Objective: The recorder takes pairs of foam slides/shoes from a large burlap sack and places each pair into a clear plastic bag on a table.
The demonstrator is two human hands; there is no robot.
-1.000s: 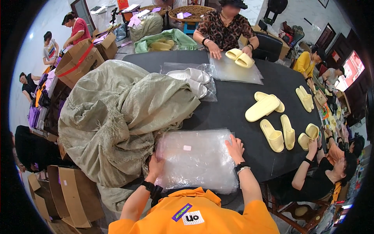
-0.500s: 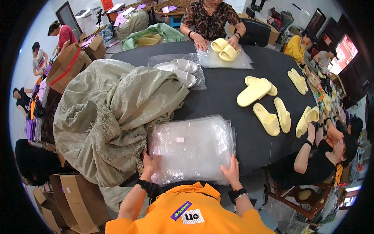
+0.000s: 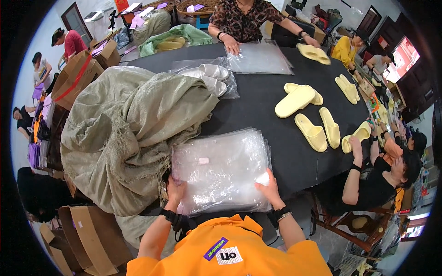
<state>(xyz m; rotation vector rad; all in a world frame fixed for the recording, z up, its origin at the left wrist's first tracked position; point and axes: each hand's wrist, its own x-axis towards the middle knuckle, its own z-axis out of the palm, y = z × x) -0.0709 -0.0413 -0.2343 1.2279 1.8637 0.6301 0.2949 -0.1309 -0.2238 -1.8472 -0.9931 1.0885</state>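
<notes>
Both hands, left and right, fingers curled, gripping near edge of clear bag stack

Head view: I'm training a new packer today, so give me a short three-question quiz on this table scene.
1. True or false: both hands rest on the stack of clear plastic bags.
2. What lies directly to the left of that stack? A) grey woven sack B) yellow slippers C) cardboard box
3. What colour is the table top?

Key:
1. True: left hand and right hand grip its near edge.
2. A, the grey woven sack.
3. Black.
</notes>
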